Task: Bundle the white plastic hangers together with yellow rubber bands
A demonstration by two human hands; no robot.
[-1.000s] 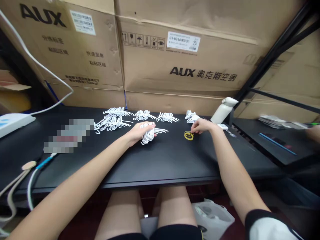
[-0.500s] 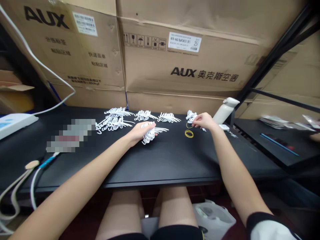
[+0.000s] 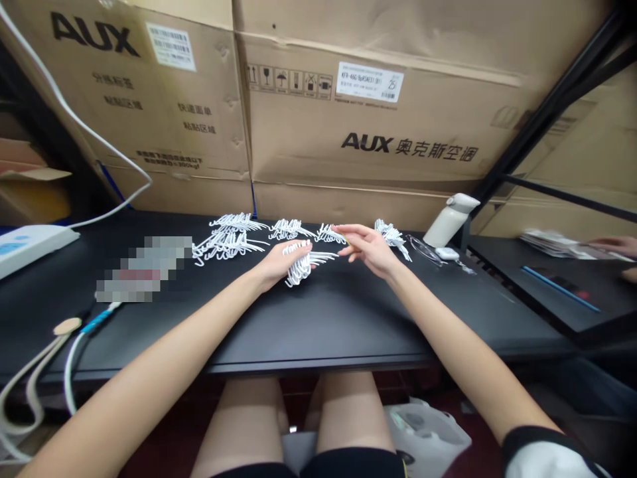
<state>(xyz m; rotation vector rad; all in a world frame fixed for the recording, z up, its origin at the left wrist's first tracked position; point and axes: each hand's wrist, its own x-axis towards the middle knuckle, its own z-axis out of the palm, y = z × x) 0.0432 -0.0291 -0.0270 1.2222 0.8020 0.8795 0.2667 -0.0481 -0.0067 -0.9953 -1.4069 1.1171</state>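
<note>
My left hand (image 3: 273,267) is closed around a bundle of white hooks (image 3: 298,271), their curved ends hanging down and their straight ends pointing right. Close to those straight ends is my right hand (image 3: 371,251), its fingers bent around a yellow rubber band (image 3: 347,243) that shows only as a thin sliver. Behind my hands lie more white hooks in bunches: a large bunch (image 3: 229,244) at left, a smaller one (image 3: 288,230), another (image 3: 327,234) partly covered by my right fingers, and one (image 3: 392,238) at right.
A white bottle (image 3: 450,220) stands at the back right, beside glasses (image 3: 425,249) and a small white case (image 3: 446,253). A blurred-out object (image 3: 144,269) with a cable and a power strip (image 3: 34,245) lie left. Cardboard boxes (image 3: 368,166) wall the back; another person's hand (image 3: 614,245) shows far right.
My right hand has moved left from the right-hand bunch toward the hooks in my left hand. The yellow bands no longer lie on the table; one shows at my fingers. My left hand keeps its hold.
</note>
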